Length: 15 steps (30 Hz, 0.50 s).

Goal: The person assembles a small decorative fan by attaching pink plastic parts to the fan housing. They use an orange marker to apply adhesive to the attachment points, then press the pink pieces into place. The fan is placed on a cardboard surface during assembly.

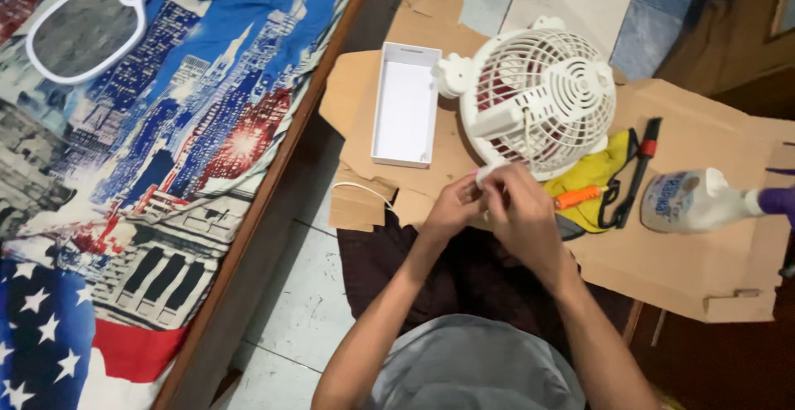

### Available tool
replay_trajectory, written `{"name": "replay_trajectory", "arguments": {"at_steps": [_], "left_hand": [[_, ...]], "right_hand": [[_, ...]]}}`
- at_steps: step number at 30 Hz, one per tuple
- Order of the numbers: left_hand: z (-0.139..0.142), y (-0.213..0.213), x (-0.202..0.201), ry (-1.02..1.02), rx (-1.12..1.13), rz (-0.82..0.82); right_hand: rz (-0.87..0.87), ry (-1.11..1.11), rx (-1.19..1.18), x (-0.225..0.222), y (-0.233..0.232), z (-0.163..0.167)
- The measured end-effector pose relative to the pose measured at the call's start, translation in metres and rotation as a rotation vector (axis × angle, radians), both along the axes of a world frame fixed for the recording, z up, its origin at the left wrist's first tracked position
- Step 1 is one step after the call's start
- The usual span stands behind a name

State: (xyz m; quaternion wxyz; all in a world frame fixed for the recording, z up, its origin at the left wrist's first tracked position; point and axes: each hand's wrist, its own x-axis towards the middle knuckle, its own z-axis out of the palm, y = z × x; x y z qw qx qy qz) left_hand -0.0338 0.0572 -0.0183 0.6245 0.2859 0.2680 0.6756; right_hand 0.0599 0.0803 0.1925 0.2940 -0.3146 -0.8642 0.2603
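A small white table fan (538,95) with a cage grille and red blades inside lies on flattened cardboard (704,261) on the floor. My left hand (451,207) and my right hand (517,207) meet just below the fan's lower edge, both pinching a small white part (487,175) of the fan. A thin white cord (364,188) runs off to the left of my hands.
An empty white box lid (406,112) lies left of the fan. Right of my hands are a yellow cloth (592,174), an orange-handled tool (577,197), a black and red tool (638,170) and a white spray bottle (696,200). A bed with a printed sheet (166,170) and a white racket-shaped swatter (83,29) is at the left.
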Motion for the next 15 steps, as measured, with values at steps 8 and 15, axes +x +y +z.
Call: {"name": "replay_trajectory", "arguments": {"at_steps": [8, 15], "left_hand": [[0.011, -0.004, -0.004, 0.13, -0.219, 0.003], [0.028, -0.005, -0.006, 0.01, -0.224, 0.01]], "right_hand": [[-0.108, 0.032, 0.166, 0.054, -0.006, -0.053], [-0.123, -0.219, 0.364, 0.067, 0.008, -0.056]]}}
